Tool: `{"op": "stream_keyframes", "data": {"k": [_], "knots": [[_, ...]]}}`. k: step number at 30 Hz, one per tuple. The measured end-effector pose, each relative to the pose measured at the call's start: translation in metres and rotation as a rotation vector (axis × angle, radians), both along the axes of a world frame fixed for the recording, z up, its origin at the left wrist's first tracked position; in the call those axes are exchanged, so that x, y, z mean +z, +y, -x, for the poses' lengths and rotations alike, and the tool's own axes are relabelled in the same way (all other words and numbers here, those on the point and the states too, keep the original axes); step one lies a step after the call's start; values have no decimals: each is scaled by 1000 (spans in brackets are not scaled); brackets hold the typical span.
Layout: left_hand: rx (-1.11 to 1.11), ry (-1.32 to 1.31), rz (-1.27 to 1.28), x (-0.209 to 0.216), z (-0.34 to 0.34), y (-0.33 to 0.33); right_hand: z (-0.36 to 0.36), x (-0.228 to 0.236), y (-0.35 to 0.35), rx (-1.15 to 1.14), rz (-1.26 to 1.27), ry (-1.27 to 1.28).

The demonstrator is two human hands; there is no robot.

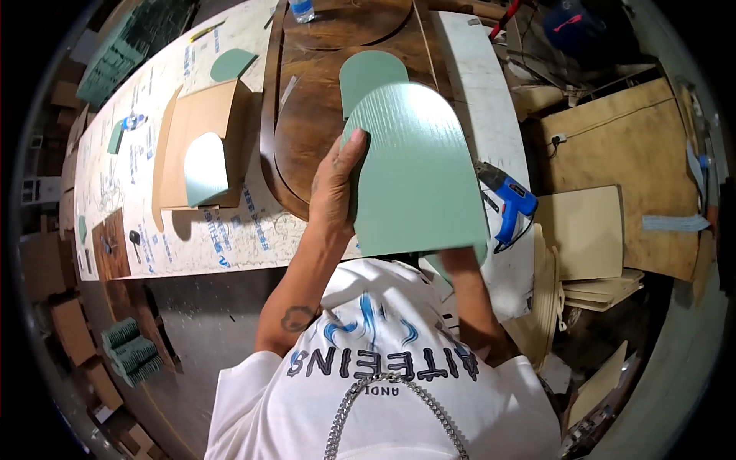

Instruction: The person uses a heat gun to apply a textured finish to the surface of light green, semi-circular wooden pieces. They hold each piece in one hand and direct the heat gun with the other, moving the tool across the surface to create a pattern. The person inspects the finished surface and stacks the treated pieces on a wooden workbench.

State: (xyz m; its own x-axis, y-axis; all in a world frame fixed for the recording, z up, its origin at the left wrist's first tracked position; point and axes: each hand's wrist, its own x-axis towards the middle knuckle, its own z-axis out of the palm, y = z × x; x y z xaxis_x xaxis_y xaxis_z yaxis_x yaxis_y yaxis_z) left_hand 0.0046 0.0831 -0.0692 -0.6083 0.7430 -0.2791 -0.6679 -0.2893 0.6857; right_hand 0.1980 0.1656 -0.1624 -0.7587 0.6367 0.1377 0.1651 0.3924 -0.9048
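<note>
My left hand (335, 184) grips the left edge of a green arch-shaped panel (418, 176), with the thumb on its face and the fingers behind. The panel is tilted up in front of me, its rounded end pointing away. My right hand is hidden behind the panel; only the wrist (460, 261) shows below its bottom edge. Beyond it, a smaller green arched piece (373, 73) lies on a dark wooden board (307, 123). Part of another green piece (441, 268) shows under the panel's lower edge, near my right wrist.
To the left stands a cardboard box (201, 115) with a shiny arched piece (205, 169) against it. A blue corded power tool (510, 201) lies on the right. A bottle (302, 9), a yellow-handled knife (205, 31) and another green piece (232, 65) rest farther back.
</note>
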Motion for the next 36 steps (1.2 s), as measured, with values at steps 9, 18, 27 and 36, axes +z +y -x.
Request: {"op": "stream_keyframes", "data": {"k": [9,18,27,36], "knots": [[136,86,126,38,5,-11,-142,-185,164,-859,-258,-878],[351,149,45,57,7,-10,-139,-185,180,-807,33,-833],[402,383,98,48,32,-26,-143,-91,167,-881,-199,-411],[352,483,139,48,41,-26,-118,68,140,-751,-366,142]]}}
